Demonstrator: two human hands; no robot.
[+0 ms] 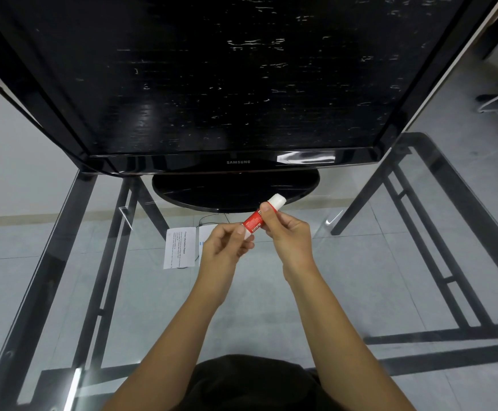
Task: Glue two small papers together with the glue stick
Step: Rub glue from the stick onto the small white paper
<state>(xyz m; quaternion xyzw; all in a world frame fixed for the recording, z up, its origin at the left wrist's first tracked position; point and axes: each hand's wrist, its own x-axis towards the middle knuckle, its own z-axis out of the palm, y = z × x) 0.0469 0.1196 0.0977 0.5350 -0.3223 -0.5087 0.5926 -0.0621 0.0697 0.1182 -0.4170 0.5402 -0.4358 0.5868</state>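
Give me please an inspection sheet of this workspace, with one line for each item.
Surface: clear glass tabletop on a dark metal frame.
Job's things: red-and-white glue stick, white cap on; printed white paper slip lying flat; second white paper slip beside it, partly hidden by a hand.
Clutter: large black Samsung screen on an oval base, at the far side.
Hands: left hand pinches the stick's lower end; right hand grips it near the cap.
Cables: thin black cable looping by the papers.
Surroundings: grey tiled floor around and below the glass.
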